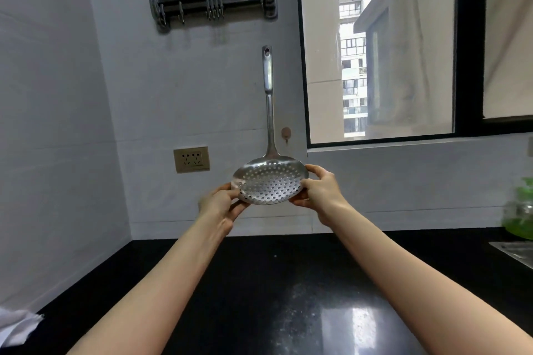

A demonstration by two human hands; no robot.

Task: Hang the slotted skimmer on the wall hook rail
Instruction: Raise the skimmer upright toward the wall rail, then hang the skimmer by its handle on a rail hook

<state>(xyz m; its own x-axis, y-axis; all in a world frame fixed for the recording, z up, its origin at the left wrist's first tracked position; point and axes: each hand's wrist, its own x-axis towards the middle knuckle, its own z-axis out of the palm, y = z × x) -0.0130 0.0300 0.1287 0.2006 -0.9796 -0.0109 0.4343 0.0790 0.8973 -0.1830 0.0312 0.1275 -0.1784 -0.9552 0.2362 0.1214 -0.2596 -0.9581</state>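
A steel slotted skimmer [269, 181] stands upright in front of the white wall, its perforated bowl low and its long handle pointing up. The hanging hole at the handle's tip is below the right end of the wall hook rail [213, 1] and apart from it. My left hand [222, 207] pinches the bowl's left rim. My right hand [318, 190] grips the bowl's right rim. The metal rail is mounted high on the wall and carries several small hooks, all bare.
A wall socket [191, 159] sits left of the skimmer's bowl. A window with a dark frame [467, 46] fills the right side. Below lies a black countertop [259, 297], with a green-lidded jar [519, 210] and a sink edge [516, 253] at far right, and white cloth [17, 326] at lower left.
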